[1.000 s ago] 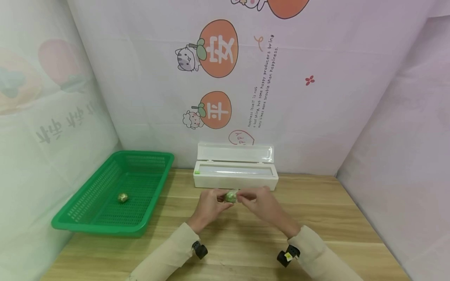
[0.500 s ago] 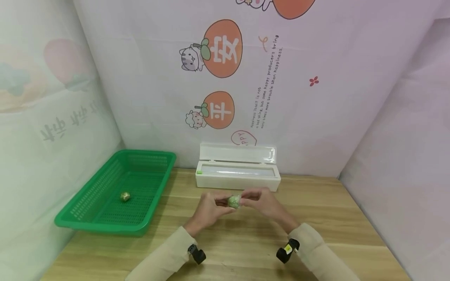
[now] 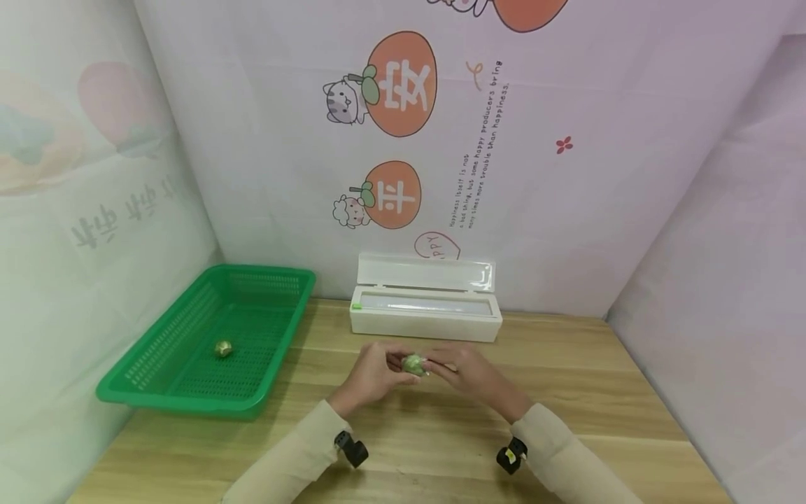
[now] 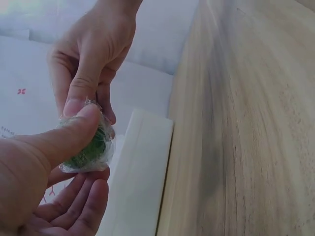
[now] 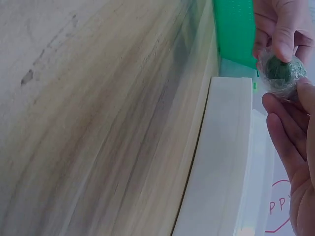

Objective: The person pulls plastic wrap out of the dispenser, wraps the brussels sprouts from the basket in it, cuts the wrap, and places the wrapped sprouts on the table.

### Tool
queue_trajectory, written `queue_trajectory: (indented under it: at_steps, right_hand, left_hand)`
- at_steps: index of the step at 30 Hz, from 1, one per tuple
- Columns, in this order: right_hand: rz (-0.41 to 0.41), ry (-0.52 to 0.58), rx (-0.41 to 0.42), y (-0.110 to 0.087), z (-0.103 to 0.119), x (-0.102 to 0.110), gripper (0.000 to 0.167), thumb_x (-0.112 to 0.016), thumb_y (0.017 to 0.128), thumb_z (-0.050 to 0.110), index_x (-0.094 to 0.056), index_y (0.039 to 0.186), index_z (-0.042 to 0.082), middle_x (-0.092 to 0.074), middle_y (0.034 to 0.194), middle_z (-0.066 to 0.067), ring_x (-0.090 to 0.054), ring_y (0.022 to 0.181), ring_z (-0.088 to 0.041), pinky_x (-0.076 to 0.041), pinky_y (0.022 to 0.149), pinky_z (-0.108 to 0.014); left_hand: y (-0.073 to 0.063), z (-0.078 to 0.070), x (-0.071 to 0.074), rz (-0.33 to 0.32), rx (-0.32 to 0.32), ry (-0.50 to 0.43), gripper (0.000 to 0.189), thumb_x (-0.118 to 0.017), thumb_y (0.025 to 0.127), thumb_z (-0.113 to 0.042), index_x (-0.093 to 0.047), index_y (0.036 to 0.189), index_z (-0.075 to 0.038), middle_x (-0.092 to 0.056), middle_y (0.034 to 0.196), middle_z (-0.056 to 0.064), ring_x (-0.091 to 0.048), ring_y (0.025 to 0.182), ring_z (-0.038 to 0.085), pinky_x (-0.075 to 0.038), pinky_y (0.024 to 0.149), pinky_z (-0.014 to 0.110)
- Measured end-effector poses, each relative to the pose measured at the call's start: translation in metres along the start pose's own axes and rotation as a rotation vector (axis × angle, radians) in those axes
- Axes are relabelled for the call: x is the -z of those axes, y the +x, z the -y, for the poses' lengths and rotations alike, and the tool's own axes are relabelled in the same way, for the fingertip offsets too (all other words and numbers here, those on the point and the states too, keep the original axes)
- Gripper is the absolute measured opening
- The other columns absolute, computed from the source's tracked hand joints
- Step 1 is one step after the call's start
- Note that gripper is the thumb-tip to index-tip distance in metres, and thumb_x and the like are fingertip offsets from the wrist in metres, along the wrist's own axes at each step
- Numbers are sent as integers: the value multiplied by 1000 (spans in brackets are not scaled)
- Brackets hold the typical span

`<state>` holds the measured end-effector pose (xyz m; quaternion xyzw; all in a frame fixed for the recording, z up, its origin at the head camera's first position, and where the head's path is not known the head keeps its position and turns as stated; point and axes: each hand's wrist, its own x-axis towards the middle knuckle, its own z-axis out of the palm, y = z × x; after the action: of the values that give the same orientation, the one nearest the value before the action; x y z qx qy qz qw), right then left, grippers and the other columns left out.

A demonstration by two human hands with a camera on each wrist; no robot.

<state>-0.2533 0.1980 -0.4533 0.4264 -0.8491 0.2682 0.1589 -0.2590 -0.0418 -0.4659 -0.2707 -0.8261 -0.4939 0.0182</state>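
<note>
As the left hand (image 3: 369,375) pinched a film-wrapped green ball (image 3: 413,365) between thumb and fingers, the right hand (image 3: 476,378), angled inward, pinched its right side; a wooden tabletop (image 3: 585,385) spread below the fingers, printed white cloth (image 3: 264,133) beyond them.

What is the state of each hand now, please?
Left hand: closed, holding the green ball.
Right hand: closed, pinching the clear film around it.

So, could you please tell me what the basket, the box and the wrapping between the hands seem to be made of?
Basket: likely plastic, slightly glossy; its walls have regular perforations.
Box: probably hard plastic, smooth and glossy; the lid shows a bright glare.
Wrapping: apparently thin clear plastic film, crinkled and shiny, with green showing through.
</note>
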Motion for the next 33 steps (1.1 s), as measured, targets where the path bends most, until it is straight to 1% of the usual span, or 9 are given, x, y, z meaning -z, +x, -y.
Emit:
queue_trajectory:
  at_steps: [3, 5, 11, 13, 18, 22, 25, 27, 33]
  right_hand:
    - [-35, -63, 64, -1, 1, 1, 26, -74, 98, 10, -77, 124, 6, -79, 121, -9, -78, 107, -20, -64, 91, -26]
    - [-44, -74, 80, -2, 2, 2, 29, -76, 96, 9, -76, 125, 4, -79, 122, -11, -79, 107, -21, -64, 91, -26]
    - [48, -65, 22, -5, 5, 9, 59, -88, 87, 25, -68, 137, 2, -74, 133, -14, -76, 115, -27, -63, 97, -35]
    - [62, -74, 21, -5, 5, 10, 63, -91, 84, 25, -67, 139, 3, -73, 134, -14, -75, 117, -26, -63, 98, -34]
    - [6, -156, 110, -4, 2, 9, 53, -91, 83, 19, -73, 130, 4, -78, 123, -9, -79, 105, -18, -62, 91, -21]
    - [-47, -157, 142, -6, -1, 9, 43, -91, 81, 14, -78, 121, 3, -81, 113, -10, -80, 96, -16, -61, 83, -15]
    - [-43, -87, 116, -10, -4, 12, 36, -88, 84, 12, -79, 117, 2, -81, 112, -11, -81, 94, -17, -62, 80, -16]
    - [-25, -20, 69, -12, -6, 15, 30, -85, 87, 12, -80, 115, 3, -82, 109, -10, -81, 93, -17, -63, 78, -18]
    - [27, 170, -136, -20, -13, 25, 14, -80, 93, 17, -84, 105, 10, -83, 100, -3, -77, 86, -6, -64, 74, -20]
  left_hand:
    - [1, 4, -1, 18, 11, -41, 36, -91, 85, -23, -80, 117, -11, -79, 106, 4, -73, 86, 7, -62, 75, 20]
    - [2, 5, -1, 32, 30, -71, 36, -90, 86, -25, -80, 117, -10, -80, 105, 5, -73, 86, 8, -63, 75, 21]
    - [4, 6, 1, 73, 104, -143, 31, -86, 90, -28, -81, 114, -10, -80, 103, 6, -71, 86, 12, -61, 73, 22]
    - [4, 5, 0, 77, 130, -161, 30, -86, 90, -30, -81, 113, -11, -80, 102, 5, -71, 86, 13, -61, 73, 22]
    - [6, 4, -4, 68, 183, -222, 37, -88, 87, -32, -80, 112, -6, -80, 100, 6, -72, 84, 14, -63, 73, 25]
    - [7, 3, -9, 33, 199, -247, 41, -92, 83, -28, -78, 112, -3, -80, 100, 7, -74, 84, 14, -64, 74, 25]
    - [8, 1, -12, 5, 185, -254, 40, -93, 81, -22, -78, 111, -1, -80, 99, 9, -76, 85, 15, -65, 74, 26]
    - [9, -1, -15, 0, 163, -247, 39, -94, 80, -18, -78, 111, 0, -81, 100, 11, -76, 85, 15, -65, 75, 27]
    - [11, -4, -23, 70, 54, -225, 37, -91, 84, -19, -78, 115, -4, -81, 106, 10, -78, 90, 14, -65, 80, 25]
